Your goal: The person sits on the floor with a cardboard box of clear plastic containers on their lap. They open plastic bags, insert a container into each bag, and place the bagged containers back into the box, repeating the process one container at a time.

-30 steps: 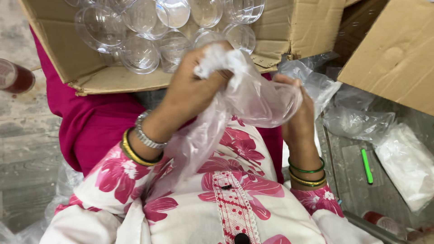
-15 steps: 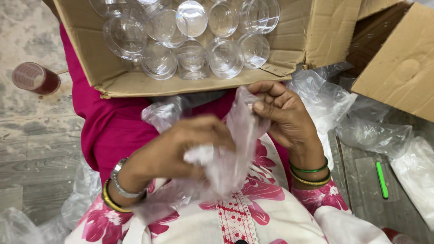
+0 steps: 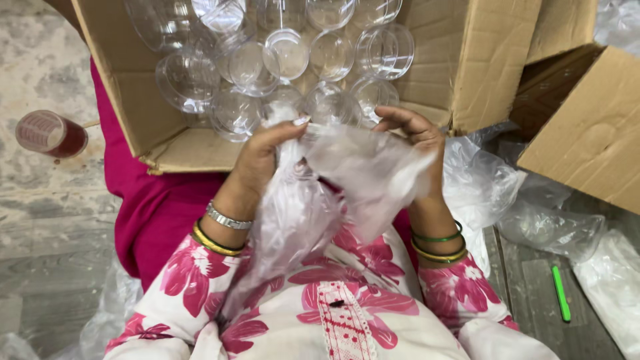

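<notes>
Both hands grip one clear plastic bag (image 3: 347, 180) at frame centre, over the lap. Left hand (image 3: 263, 157) pinches its top edge at 10 o'clock of the bag; right hand (image 3: 417, 137) clamps the edge at 2 o'clock. Bag hangs crumpled between them. Open cardboard box (image 3: 480, 60) of clear round containers (image 3: 287, 57) sits at 12 o'clock. Green pen (image 3: 561, 293) lies at 4 o'clock.

A small packing workplace on the floor: an open carton (image 3: 467, 60) full of clear plastic lids (image 3: 287, 57), loose plastic bags (image 3: 533, 213), bare stone floor (image 3: 40, 220).
</notes>
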`<move>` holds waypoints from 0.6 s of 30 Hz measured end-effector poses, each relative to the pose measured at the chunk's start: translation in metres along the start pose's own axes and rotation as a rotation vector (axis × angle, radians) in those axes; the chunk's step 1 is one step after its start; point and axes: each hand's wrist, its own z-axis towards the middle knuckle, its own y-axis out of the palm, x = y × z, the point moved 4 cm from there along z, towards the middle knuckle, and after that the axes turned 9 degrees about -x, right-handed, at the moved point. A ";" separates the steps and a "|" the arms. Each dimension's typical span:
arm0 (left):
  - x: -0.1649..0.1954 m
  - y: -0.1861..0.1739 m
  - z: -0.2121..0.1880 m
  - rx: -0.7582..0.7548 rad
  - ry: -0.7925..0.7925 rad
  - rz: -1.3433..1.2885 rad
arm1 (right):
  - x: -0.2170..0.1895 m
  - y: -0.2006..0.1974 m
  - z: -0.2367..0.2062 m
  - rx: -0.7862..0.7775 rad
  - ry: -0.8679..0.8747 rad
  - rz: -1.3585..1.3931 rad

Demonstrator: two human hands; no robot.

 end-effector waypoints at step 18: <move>0.006 -0.055 0.039 0.333 0.247 0.485 | 0.051 -0.002 0.067 0.145 -0.147 -0.122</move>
